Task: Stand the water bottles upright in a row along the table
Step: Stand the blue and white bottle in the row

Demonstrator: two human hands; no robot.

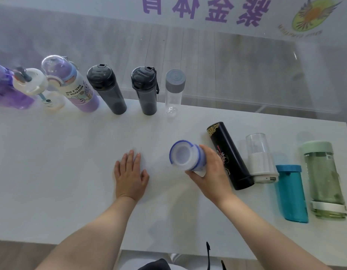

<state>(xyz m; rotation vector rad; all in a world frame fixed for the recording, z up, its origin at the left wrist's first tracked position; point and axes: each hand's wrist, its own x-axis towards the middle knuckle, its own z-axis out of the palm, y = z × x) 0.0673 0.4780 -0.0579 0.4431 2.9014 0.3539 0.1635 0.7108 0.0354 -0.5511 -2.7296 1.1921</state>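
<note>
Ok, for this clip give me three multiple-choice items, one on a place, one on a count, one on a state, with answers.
1. Where does the clear bottle with the grey cap stand?
A. right end of the upright row
B. left end of the row
C. among the lying bottles

2. How many bottles lie flat to the right of the right hand?
A. two
B. four
C. six

3. What is the left hand doing?
A. gripping a bottle
B. resting flat on the table
C. raised in the air

Answers: 1 A, nothing upright stands beyond it. 2 B, black, clear-and-white, teal, green. 3 B, its fingers lie straight on the tabletop.
</note>
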